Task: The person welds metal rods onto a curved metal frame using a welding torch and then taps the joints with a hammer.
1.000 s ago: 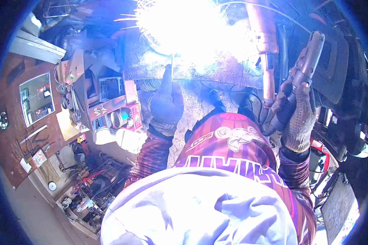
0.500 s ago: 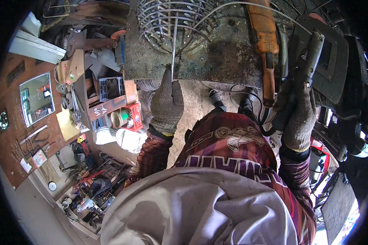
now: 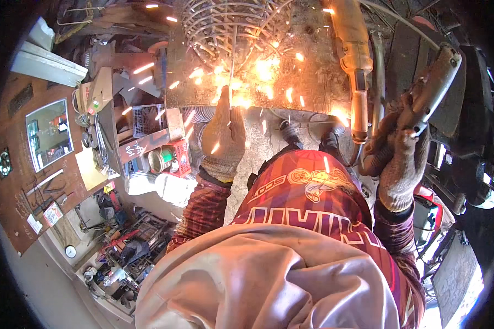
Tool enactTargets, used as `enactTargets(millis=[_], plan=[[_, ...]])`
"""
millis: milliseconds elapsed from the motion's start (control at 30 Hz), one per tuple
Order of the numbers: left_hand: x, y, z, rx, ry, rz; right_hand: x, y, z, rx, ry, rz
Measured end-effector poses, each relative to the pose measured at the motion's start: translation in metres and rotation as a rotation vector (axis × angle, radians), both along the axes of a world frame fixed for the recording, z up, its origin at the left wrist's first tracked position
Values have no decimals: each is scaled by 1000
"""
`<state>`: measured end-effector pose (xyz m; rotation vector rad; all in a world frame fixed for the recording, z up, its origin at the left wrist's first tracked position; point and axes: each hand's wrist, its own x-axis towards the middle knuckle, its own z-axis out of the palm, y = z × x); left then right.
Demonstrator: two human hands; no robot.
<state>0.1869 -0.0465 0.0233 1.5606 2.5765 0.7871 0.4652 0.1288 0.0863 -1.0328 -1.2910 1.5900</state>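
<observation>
The wire cage (image 3: 219,26), built of curved metal rods, sits on the workbench (image 3: 313,66) at the picture's upper edge, partly cut off. A straight metal rod (image 3: 233,52) runs from the cage toward the person, its near end pinched between the thumb and forefinger of the gloved left hand (image 3: 223,137). Bright sparks (image 3: 267,70) spread just on the near side of the cage, some flying past that glove. To the right of the cage and nearer the body, the gloved right hand (image 3: 400,145) is closed around an electrode holder (image 3: 434,88).

Left of the cage and nearer the person, a red box (image 3: 182,156) adjoins a round tub (image 3: 159,159) showing green; I cannot tell whether one stands inside the other. A pale openwork crate (image 3: 146,120) lies between these and the cage; its contents are too small to tell.

The bench top is dark and stained, with an orange power tool (image 3: 350,33) lying right of the cage. Far left of the cage, a brown board (image 3: 16,197) carries a mirror (image 3: 49,134).
</observation>
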Motion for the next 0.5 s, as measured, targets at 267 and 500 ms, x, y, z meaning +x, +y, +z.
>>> enactTargets(millis=[267,500], plan=[[1,-6,-7,-3,-63,37,2,-1,-3,-221,52,-117],[0,-4,-5,-12,-21,13,-2,3,-11,-248,-29,-138]])
